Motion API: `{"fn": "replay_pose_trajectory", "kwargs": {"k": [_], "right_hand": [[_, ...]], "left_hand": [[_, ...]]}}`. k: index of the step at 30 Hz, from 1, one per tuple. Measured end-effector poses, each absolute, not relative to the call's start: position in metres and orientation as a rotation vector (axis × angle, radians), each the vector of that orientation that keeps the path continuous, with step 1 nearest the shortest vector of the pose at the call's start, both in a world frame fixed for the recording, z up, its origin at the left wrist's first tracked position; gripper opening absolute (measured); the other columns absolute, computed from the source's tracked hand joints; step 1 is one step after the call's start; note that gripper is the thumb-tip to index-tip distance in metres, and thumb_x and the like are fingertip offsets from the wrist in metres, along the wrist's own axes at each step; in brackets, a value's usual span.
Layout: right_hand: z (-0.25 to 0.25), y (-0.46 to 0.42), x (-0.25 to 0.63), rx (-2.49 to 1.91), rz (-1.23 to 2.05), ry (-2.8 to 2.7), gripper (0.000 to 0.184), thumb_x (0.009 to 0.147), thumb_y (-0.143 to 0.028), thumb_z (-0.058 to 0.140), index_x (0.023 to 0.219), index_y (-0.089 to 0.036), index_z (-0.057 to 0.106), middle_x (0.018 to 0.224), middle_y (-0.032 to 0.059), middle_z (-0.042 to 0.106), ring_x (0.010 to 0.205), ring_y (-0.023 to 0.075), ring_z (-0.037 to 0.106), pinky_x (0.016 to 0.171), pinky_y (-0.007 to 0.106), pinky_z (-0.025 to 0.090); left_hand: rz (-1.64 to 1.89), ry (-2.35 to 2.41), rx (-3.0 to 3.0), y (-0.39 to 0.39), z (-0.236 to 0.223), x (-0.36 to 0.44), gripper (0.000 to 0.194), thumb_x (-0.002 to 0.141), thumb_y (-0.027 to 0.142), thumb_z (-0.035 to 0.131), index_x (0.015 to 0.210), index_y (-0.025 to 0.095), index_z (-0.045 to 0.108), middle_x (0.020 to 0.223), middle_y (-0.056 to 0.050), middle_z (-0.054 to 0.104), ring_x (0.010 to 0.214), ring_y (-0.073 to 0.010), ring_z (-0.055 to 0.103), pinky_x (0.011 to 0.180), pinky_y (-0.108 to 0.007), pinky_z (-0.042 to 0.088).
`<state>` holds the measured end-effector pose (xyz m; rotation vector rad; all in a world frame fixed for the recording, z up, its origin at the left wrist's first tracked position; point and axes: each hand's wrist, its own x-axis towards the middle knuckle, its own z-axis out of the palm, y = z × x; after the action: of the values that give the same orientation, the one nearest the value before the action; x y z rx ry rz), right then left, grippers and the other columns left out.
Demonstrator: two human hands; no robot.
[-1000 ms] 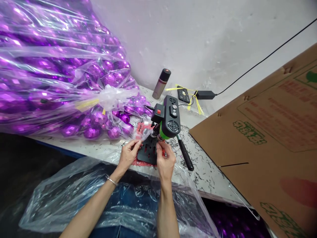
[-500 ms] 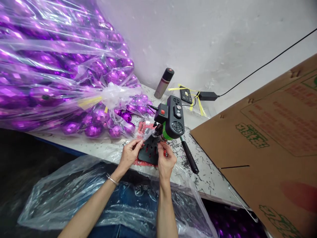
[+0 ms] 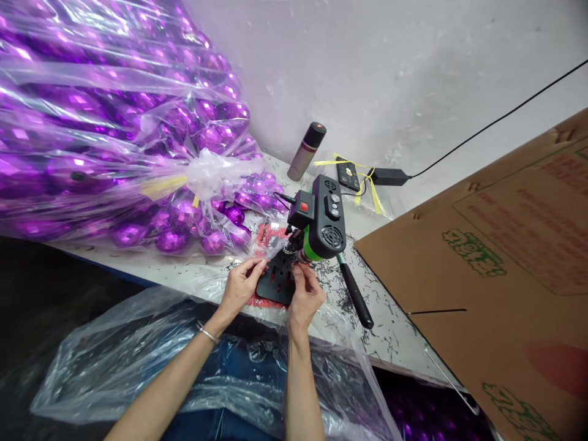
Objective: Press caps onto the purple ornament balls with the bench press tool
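A small black and green bench drill press (image 3: 325, 217) stands on the work table, its slotted black base plate (image 3: 275, 278) lying over red plastic. My left hand (image 3: 241, 285) is closed in a pinch at the plate's left edge, on what looks like a wisp of clear plastic (image 3: 274, 250) reaching toward the machine. Just below the drill head, my right hand (image 3: 305, 294) is also pinched closed; whatever its fingertips hold is too small or hidden to make out. The press's black lever handle (image 3: 356, 294) slants down to the right of that hand.
A large clear bag of shiny purple balls (image 3: 92, 135) fills the left. Behind the press are a spray can (image 3: 307, 151) and a black power adapter (image 3: 389, 177). A cardboard box (image 3: 496, 263) stands right. Dark shavings litter the table (image 3: 372, 331); clear plastic sheeting (image 3: 114, 361) covers my lap.
The view has shifted slightly, so the drill press appears a little farther right. My right hand has moved slightly left relative to the press. Both hands stay pinched.
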<state>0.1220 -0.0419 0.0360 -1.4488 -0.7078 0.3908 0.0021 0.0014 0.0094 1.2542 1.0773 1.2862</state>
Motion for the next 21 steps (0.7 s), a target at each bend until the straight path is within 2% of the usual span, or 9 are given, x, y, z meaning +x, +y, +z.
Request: {"fn": "replay_pose_trajectory", "kwargs": {"k": [8,14,21], "right_hand": [[0.04,-0.043,0.131,-1.413,0.524,-0.76,0.03,0.073,-0.046,0.075,0.081,-0.017,0.077,0.086,0.0069,0.078,0.086,0.0197,0.069,0.085,0.035,0.055],[0.04,-0.043,0.124,-1.407,0.481,-0.721,0.028,0.075,-0.044,0.074,0.08,-0.017,0.077,0.085,0.0067,0.077,0.086,0.0194,0.069,0.084,0.034,0.055],[0.032,-0.036,0.123,-1.451,0.429,-0.639,0.033,0.074,-0.049,0.071,0.081,-0.016,0.075,0.085,0.007,0.077,0.083,0.0189,0.069,0.083,0.034,0.054]], "left_hand": [[1.283,1.078,1.255,0.002,0.01,0.002,0.033,0.084,0.048,0.067,0.087,0.017,0.079,0.08,-0.005,0.078,0.075,-0.0189,0.072,0.073,-0.027,0.056],[1.296,1.082,1.246,0.002,0.009,0.003,0.034,0.083,0.05,0.067,0.086,0.018,0.079,0.079,-0.005,0.078,0.074,-0.0193,0.072,0.072,-0.027,0.056],[1.275,1.092,1.27,0.002,0.011,0.002,0.036,0.083,0.052,0.067,0.086,0.017,0.078,0.079,-0.005,0.078,0.074,-0.0191,0.071,0.072,-0.027,0.057]]}}
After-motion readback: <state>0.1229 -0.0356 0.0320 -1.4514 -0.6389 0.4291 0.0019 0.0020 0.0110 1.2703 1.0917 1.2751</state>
